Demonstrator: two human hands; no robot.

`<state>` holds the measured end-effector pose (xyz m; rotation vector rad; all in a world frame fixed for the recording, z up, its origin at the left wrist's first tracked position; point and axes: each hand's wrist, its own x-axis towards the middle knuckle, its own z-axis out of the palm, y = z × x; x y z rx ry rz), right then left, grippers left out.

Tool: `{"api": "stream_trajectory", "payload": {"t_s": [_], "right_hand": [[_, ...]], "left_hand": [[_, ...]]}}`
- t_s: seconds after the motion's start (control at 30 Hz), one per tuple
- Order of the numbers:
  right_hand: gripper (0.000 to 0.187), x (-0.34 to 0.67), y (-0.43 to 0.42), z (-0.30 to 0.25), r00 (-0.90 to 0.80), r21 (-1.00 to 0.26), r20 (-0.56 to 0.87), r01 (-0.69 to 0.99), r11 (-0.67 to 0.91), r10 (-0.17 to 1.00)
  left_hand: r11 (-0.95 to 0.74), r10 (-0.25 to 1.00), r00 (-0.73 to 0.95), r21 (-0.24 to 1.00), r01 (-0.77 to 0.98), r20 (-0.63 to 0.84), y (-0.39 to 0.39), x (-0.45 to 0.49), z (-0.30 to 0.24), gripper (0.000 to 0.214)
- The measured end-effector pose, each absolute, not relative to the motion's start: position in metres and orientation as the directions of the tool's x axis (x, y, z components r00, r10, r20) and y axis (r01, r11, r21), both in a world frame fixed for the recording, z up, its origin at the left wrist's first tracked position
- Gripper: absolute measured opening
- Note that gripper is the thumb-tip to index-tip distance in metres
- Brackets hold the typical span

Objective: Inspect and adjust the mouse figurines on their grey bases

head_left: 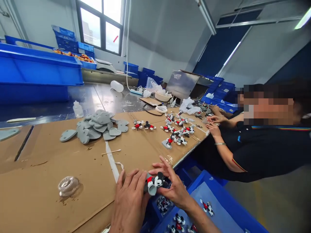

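Note:
A Mickey Mouse figurine [159, 180] in black, white and red is between my two hands at the cardboard-covered table's near edge. My left hand [131, 194] grips its left side, where part of a grey base shows; the fingers partly hide it. From the right, my right hand [175, 187] holds the figurine near its head between thumb and fingers, with the index finger raised. Past my hands lies a group of similar figurines [179, 122], one of them on a grey base [166, 144]. A heap of grey heart-shaped bases [100, 121] lies farther left.
A clear round dish [68, 186] with liquid sits left of my hands. A cotton swab [111, 152] and a small white bottle [78, 109] are on the table. Below the edge, a blue crate [206, 181] holds more figurines. Co-workers [267, 145] sit along the right side.

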<state>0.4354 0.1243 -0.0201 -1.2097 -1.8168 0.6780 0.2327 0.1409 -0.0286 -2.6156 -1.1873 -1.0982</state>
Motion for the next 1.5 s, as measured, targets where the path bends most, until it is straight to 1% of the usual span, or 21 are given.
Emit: {"api": "stream_trajectory", "payload": {"t_s": [0.07, 0.1, 0.17, 0.27, 0.33, 0.4, 0.47, 0.53, 0.63, 0.73, 0.83, 0.9, 0.93, 1.03, 1.13, 1.2, 1.27, 1.33, 1.4, 1.47, 1.5], "right_hand": [[0.101, 0.435, 0.121, -0.025, -0.185, -0.774, 0.379, 0.474, 0.42, 0.907], [0.102, 0.434, 0.12, -0.028, -0.173, -0.77, 0.392, 0.476, 0.425, 0.904], [0.101, 0.431, 0.117, -0.033, -0.117, -0.779, 0.414, 0.467, 0.418, 0.903], [0.081, 0.422, 0.118, -0.035, 0.042, -0.831, 0.44, 0.398, 0.389, 0.897], [0.061, 0.412, 0.121, -0.032, 0.138, -0.839, 0.476, 0.369, 0.401, 0.869], [0.045, 0.402, 0.126, -0.027, 0.209, -0.81, 0.541, 0.39, 0.438, 0.815], [0.032, 0.395, 0.13, -0.024, 0.246, -0.774, 0.6, 0.419, 0.475, 0.761], [0.023, 0.391, 0.133, -0.023, 0.255, -0.755, 0.63, 0.423, 0.501, 0.734], [0.019, 0.39, 0.133, -0.025, 0.23, -0.711, 0.683, 0.428, 0.558, 0.693], [0.026, 0.39, 0.128, -0.025, 0.163, -0.631, 0.756, 0.439, 0.639, 0.634], [0.038, 0.39, 0.122, -0.021, 0.075, -0.494, 0.846, 0.479, 0.725, 0.527], [0.045, 0.39, 0.119, -0.019, 0.047, -0.412, 0.889, 0.512, 0.754, 0.455], [0.047, 0.39, 0.117, -0.017, 0.047, -0.393, 0.9, 0.519, 0.759, 0.434], [0.048, 0.388, 0.113, -0.013, 0.071, -0.403, 0.901, 0.506, 0.763, 0.428], [0.045, 0.387, 0.11, -0.007, 0.078, -0.385, 0.912, 0.5, 0.775, 0.403], [0.045, 0.386, 0.109, -0.004, 0.074, -0.356, 0.926, 0.499, 0.79, 0.371], [0.047, 0.386, 0.108, -0.002, 0.078, -0.356, 0.927, 0.495, 0.793, 0.367], [0.049, 0.386, 0.107, -0.001, 0.098, -0.397, 0.91, 0.479, 0.783, 0.402], [0.045, 0.385, 0.105, -0.002, 0.142, -0.479, 0.872, 0.445, 0.757, 0.469], [0.039, 0.383, 0.103, -0.001, 0.182, -0.534, 0.842, 0.408, 0.74, 0.507], [0.037, 0.381, 0.103, -0.001, 0.187, -0.543, 0.837, 0.392, 0.742, 0.513]], "left_hand": [[-0.736, 0.572, 0.479, 0.158, 0.658, 0.666, 0.146, 0.229, -0.038, 0.053], [-0.736, 0.565, 0.471, 0.156, 0.658, 0.678, 0.149, 0.228, -0.043, 0.054], [-0.715, 0.6, 0.429, 0.214, 0.665, 0.675, 0.155, 0.225, -0.05, 0.055], [-0.709, 0.673, 0.427, 0.36, 0.607, 0.604, 0.166, 0.22, -0.049, 0.056], [-0.675, 0.735, 0.442, 0.495, 0.547, 0.514, 0.169, 0.217, -0.039, 0.048], [-0.558, 0.826, 0.413, 0.657, 0.507, 0.383, 0.169, 0.215, -0.023, 0.035], [-0.444, 0.883, 0.365, 0.777, 0.446, 0.294, 0.166, 0.216, -0.008, 0.03], [-0.374, 0.913, 0.308, 0.849, 0.374, 0.267, 0.162, 0.218, 0.002, 0.029], [-0.345, 0.925, 0.276, 0.881, 0.325, 0.261, 0.157, 0.218, 0.006, 0.026], [-0.384, 0.914, 0.269, 0.861, 0.334, 0.304, 0.154, 0.213, 0.003, 0.02], [-0.455, 0.883, 0.29, 0.825, 0.335, 0.369, 0.15, 0.205, -0.001, 0.017], [-0.524, 0.844, 0.33, 0.782, 0.336, 0.424, 0.148, 0.2, -0.003, 0.016], [-0.568, 0.817, 0.349, 0.747, 0.345, 0.46, 0.147, 0.198, -0.005, 0.017], [-0.678, 0.735, 0.383, 0.607, 0.415, 0.559, 0.145, 0.192, -0.009, 0.025], [-0.704, 0.705, 0.39, 0.52, 0.484, 0.592, 0.141, 0.19, -0.013, 0.028], [-0.682, 0.716, 0.343, 0.505, 0.53, 0.608, 0.136, 0.19, -0.015, 0.028], [-0.628, 0.74, 0.274, 0.483, 0.61, 0.614, 0.128, 0.189, -0.016, 0.03], [-0.574, 0.732, 0.225, 0.402, 0.714, 0.643, 0.122, 0.188, -0.014, 0.033], [-0.602, 0.652, 0.256, 0.281, 0.747, 0.714, 0.12, 0.187, -0.008, 0.035], [-0.729, 0.513, 0.36, 0.174, 0.662, 0.779, 0.121, 0.186, -0.002, 0.038], [-0.792, 0.454, 0.407, 0.15, 0.592, 0.792, 0.123, 0.187, 0.001, 0.04]]}}
